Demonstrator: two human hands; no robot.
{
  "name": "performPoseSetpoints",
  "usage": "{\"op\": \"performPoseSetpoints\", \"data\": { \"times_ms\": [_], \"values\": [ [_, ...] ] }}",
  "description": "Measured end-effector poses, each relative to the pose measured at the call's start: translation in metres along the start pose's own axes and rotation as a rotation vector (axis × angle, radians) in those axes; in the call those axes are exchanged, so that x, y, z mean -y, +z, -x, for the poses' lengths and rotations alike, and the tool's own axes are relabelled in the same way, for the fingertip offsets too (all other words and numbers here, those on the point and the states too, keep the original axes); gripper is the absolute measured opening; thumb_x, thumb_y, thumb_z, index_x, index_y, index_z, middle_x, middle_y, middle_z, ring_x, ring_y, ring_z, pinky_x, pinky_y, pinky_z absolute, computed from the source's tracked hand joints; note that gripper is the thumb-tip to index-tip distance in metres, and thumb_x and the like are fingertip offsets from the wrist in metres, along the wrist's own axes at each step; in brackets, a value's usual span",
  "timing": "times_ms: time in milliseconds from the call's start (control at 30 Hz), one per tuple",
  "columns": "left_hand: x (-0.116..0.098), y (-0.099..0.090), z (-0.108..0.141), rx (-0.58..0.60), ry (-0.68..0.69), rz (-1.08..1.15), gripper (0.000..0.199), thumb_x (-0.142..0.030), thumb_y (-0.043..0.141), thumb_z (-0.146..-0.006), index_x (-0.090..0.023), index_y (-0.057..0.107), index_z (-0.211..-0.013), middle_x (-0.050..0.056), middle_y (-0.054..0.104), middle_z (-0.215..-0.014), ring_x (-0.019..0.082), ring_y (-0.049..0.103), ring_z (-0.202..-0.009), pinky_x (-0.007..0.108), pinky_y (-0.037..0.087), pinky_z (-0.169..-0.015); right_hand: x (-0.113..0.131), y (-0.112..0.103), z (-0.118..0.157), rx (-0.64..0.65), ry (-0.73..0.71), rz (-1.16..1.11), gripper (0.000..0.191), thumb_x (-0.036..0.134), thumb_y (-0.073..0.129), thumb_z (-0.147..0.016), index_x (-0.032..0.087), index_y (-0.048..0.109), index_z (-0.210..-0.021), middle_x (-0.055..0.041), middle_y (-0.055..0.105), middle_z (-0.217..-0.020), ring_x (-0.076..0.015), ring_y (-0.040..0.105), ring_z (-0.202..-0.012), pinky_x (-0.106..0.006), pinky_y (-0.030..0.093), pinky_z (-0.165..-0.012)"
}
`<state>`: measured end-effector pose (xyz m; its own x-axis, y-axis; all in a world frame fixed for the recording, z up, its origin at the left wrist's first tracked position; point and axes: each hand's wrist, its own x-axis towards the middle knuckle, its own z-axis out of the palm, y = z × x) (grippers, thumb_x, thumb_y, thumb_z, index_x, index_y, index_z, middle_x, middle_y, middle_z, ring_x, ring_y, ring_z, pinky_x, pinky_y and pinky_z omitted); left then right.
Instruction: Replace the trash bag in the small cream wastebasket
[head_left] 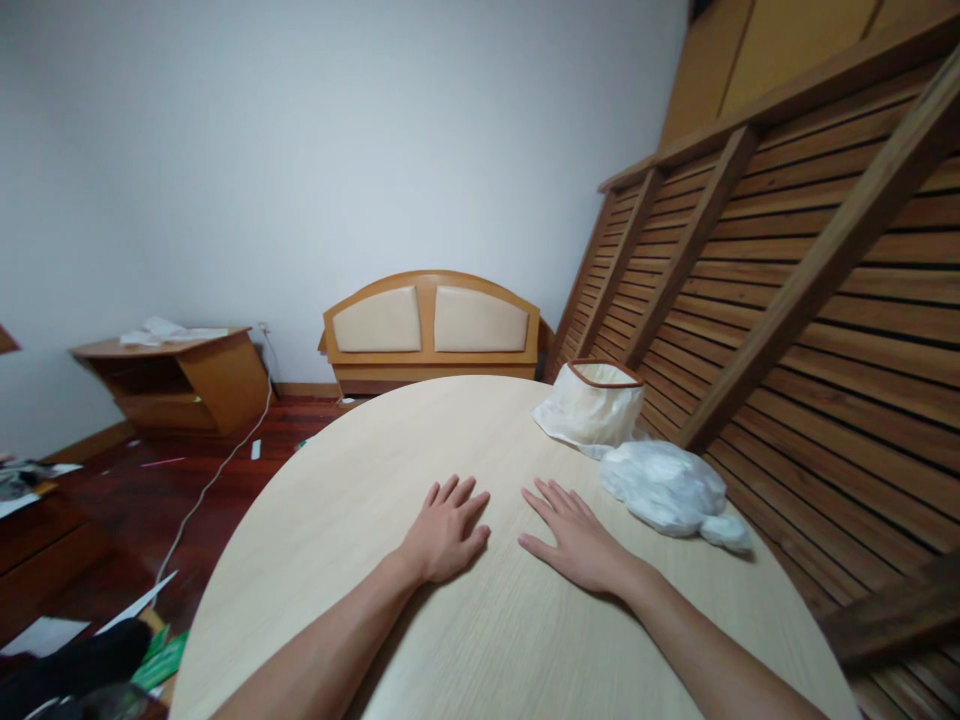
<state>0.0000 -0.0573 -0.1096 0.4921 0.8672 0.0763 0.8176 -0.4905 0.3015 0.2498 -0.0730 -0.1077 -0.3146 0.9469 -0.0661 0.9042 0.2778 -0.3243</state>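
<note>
My left hand (444, 535) lies palm down on the round pale wooden table (337, 500), fingers spread and holding nothing. To its right, my right hand (574, 540) rests flat on the same tabletop, fingers also apart, with a short gap between the two hands. Nearest to the right hand is a tied, translucent white plastic bag (664, 485) with white contents that I cannot make out. Behind that bag stands a bin-like container (600, 412) with a brown rim, lined with a white plastic bag.
Slatted wooden bed frame (832, 300) leans along the right side. A headboard (431, 325) stands beyond the table against the wall. At left are a low wooden cabinet (217, 380), a white cable (217, 475) on the floor and scattered papers (49, 635).
</note>
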Motion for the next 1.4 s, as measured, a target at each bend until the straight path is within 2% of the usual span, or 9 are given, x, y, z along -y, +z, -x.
{"op": "performPoseSetpoints", "data": {
  "times_ms": [300, 433, 567, 667, 833, 1033, 1200, 1300, 1400],
  "values": [
    [-0.003, -0.004, 0.001, -0.001, -0.005, 0.001, 0.055, -0.045, 0.046, -0.096, -0.027, 0.049, -0.148, 0.01, 0.036, -0.163, 0.037, 0.026, -0.153, 0.06, 0.02, -0.123, -0.015, -0.001, -0.015, -0.201, -0.052, 0.077, 0.068, 0.061, 0.051, -0.091, 0.022, 0.054, -0.146, -0.0133, 0.043, -0.159, -0.0337, 0.037, -0.147, -0.051, 0.029, -0.119],
    [-0.003, -0.005, 0.001, 0.006, -0.007, 0.007, 0.055, -0.045, 0.045, -0.096, -0.026, 0.05, -0.147, 0.011, 0.037, -0.163, 0.038, 0.026, -0.153, 0.061, 0.021, -0.123, -0.036, -0.038, -0.048, -0.543, -0.028, 0.228, 0.053, 0.042, 0.051, -0.093, 0.019, 0.059, -0.139, -0.0145, 0.054, -0.148, -0.0334, 0.049, -0.136, -0.049, 0.04, -0.111],
    [-0.001, -0.004, 0.001, 0.0, 0.005, 0.01, 0.055, -0.046, 0.046, -0.096, -0.027, 0.05, -0.147, 0.01, 0.037, -0.163, 0.038, 0.027, -0.152, 0.061, 0.021, -0.123, -0.061, -0.089, -0.084, -0.751, 0.089, 0.273, 0.054, 0.032, 0.046, -0.094, 0.01, 0.049, -0.143, -0.0189, 0.049, -0.152, -0.0338, 0.041, -0.14, -0.05, 0.038, -0.111],
    [0.001, -0.003, 0.001, -0.007, 0.01, 0.017, 0.054, -0.046, 0.046, -0.096, -0.027, 0.05, -0.147, 0.01, 0.037, -0.163, 0.038, 0.027, -0.152, 0.061, 0.021, -0.122, -0.075, -0.111, -0.099, -0.806, 0.16, 0.283, 0.051, 0.027, 0.045, -0.094, 0.008, 0.05, -0.141, -0.0211, 0.055, -0.145, -0.0355, 0.041, -0.138, -0.052, 0.038, -0.108],
    [0.002, -0.003, 0.002, -0.011, 0.016, 0.03, 0.055, -0.046, 0.045, -0.096, -0.027, 0.05, -0.146, 0.011, 0.037, -0.163, 0.039, 0.027, -0.152, 0.062, 0.021, -0.122, -0.081, -0.111, -0.097, -0.793, 0.213, 0.281, 0.04, 0.022, 0.043, -0.095, 0.01, 0.063, -0.126, -0.0215, 0.068, -0.121, -0.0348, 0.056, -0.117, -0.048, 0.043, -0.098],
    [0.001, -0.002, 0.001, -0.044, 0.014, 0.063, 0.056, -0.044, 0.047, -0.094, -0.023, 0.05, -0.146, 0.011, 0.041, -0.16, 0.038, 0.03, -0.151, 0.062, 0.022, -0.122, -0.07, -0.104, -0.081, -0.796, 0.186, 0.228, 0.034, 0.022, 0.046, -0.094, 0.012, 0.073, -0.112, -0.018, 0.072, -0.107, -0.0323, 0.06, -0.106, -0.043, 0.045, -0.094],
    [0.006, 0.01, -0.003, -0.134, -0.015, 0.139, 0.072, -0.044, 0.05, -0.093, -0.012, 0.032, -0.155, 0.019, 0.035, -0.162, 0.037, 0.03, -0.152, 0.058, 0.023, -0.124, -0.041, -0.09, -0.065, -0.826, 0.095, 0.126, 0.031, 0.023, 0.048, -0.094, 0.014, 0.074, -0.107, -0.0142, 0.074, -0.105, -0.0308, 0.062, -0.103, -0.043, 0.048, -0.094],
    [0.011, 0.021, -0.006, -0.254, 0.013, 0.201, 0.083, -0.04, 0.056, -0.092, -0.008, 0.017, -0.158, 0.025, 0.029, -0.163, 0.037, 0.03, -0.152, 0.058, 0.028, -0.123, -0.011, -0.076, -0.051, -0.84, 0.021, 0.058, 0.028, 0.025, 0.05, -0.096, 0.015, 0.073, -0.108, -0.0108, 0.075, -0.107, -0.0272, 0.064, -0.102, -0.039, 0.049, -0.095],
    [0.014, 0.03, -0.009, -0.456, 0.073, 0.237, 0.103, -0.04, 0.065, -0.088, -0.014, -0.004, -0.16, 0.027, 0.02, -0.165, 0.038, 0.026, -0.153, 0.06, 0.033, -0.12, 0.024, -0.06, -0.032, -0.833, -0.06, -0.003, 0.024, 0.028, 0.053, -0.096, 0.019, 0.073, -0.107, -0.0068, 0.076, -0.103, -0.0242, 0.065, -0.101, -0.036, 0.05, -0.093]
  ]
}}
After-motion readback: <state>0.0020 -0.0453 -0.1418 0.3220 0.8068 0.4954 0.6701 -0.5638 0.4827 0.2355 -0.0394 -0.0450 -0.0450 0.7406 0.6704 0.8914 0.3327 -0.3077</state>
